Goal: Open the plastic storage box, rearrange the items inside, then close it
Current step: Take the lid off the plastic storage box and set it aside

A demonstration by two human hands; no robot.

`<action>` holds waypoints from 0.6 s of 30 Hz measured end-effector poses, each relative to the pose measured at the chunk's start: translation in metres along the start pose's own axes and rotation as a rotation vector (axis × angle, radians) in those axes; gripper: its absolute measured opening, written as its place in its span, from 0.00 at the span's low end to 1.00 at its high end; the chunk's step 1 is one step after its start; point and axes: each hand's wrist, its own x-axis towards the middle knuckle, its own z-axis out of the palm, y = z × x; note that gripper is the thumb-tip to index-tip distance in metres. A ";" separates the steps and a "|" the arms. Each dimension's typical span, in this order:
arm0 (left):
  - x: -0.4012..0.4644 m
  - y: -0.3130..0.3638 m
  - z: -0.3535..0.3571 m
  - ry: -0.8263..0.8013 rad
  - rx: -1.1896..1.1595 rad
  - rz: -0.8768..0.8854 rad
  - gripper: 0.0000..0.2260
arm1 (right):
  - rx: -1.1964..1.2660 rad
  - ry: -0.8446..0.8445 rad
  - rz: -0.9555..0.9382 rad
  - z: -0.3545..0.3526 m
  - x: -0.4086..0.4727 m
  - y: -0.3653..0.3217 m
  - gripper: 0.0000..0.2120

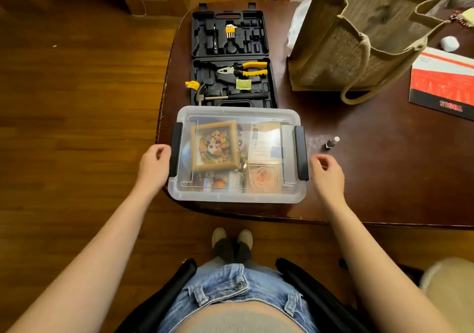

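lidded storage box [237, 112], left hand [154, 164], right hand [327, 174]

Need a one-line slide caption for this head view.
Both hands, left and right, flank the black side latches of a lidded clear plastic storage box on a dark wooden table.

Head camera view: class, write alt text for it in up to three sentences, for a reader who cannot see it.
A clear plastic storage box, lid on, sits at a dark table's edge, with a left hand and right hand beside its black side latches. Behind it lie an open tool case and a jute bag.
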 end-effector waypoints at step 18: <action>0.022 -0.003 0.009 -0.006 0.369 0.124 0.18 | -0.396 -0.126 -0.127 0.015 0.023 -0.012 0.12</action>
